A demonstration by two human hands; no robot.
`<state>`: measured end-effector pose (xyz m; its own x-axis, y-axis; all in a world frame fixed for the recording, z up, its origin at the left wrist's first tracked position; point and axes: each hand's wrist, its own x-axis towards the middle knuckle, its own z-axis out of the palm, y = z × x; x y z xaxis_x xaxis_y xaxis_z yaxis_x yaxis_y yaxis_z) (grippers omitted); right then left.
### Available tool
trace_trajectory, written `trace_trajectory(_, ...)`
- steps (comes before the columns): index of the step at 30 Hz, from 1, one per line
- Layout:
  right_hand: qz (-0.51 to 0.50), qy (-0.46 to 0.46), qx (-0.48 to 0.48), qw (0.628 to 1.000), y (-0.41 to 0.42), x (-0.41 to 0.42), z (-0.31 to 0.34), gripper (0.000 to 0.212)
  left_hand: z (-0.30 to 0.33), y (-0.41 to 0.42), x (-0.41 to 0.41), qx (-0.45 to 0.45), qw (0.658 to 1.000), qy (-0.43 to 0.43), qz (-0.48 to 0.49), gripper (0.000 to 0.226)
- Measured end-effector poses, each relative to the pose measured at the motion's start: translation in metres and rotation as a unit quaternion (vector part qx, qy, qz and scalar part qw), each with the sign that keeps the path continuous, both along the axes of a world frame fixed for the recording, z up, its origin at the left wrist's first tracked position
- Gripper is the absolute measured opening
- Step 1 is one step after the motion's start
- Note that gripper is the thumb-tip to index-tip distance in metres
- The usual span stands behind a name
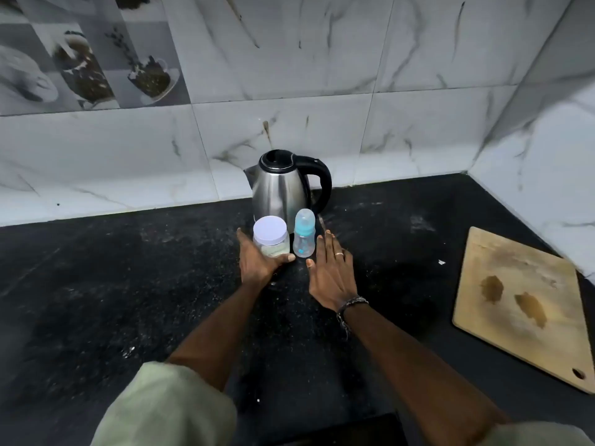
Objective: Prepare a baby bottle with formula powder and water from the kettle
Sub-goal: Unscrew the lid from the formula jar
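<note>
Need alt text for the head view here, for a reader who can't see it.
A person's left hand cups a white-lidded jar while the open right hand reaches beside a capped baby bottle on a dark countertop. A steel kettle stands behind them; a wooden cutting board lies at right.

No text, brand, number or sign can be read. The clear plastic baby bottle with the blue collar (304, 237) bears small blue marks on its side, too small to make out as letters or figures.
</note>
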<state>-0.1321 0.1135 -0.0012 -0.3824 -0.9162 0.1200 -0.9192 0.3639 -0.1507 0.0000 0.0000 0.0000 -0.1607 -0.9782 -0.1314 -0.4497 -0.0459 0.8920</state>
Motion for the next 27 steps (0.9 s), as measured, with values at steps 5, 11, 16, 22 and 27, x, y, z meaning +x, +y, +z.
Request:
trace_trajectory(5, -0.007, -0.018, 0.000, 1.000, -0.002, -0.001, 0.000, 0.069, -0.008, -0.002, -0.006, -0.045, 0.999, 0.012, 0.017, 0.110)
trace_trajectory(11, -0.023, -0.067, -0.018, 0.997, -0.004, 0.002, 0.000, 0.067, -0.015, -0.001, -0.002, -0.083, 0.996, 0.025, 0.029, 0.098)
trace_trajectory(16, -0.016, -0.097, -0.052, 0.994, -0.005, 0.011, 0.001, 0.065, -0.017, 0.013, 0.012, -0.104, 0.994, 0.038, 0.013, 0.097)
trace_trajectory(22, 0.007, -0.175, -0.126, 0.976, 0.004, 0.028, 0.017, 0.074, -0.013, 0.044, 0.033, -0.132, 0.988, 0.075, 0.024, 0.103)
trace_trajectory(27, 0.027, -0.238, -0.201, 0.950, 0.024, 0.039, 0.033, 0.068, -0.006, 0.082, 0.054, -0.176, 0.980, 0.096, 0.014, 0.103)
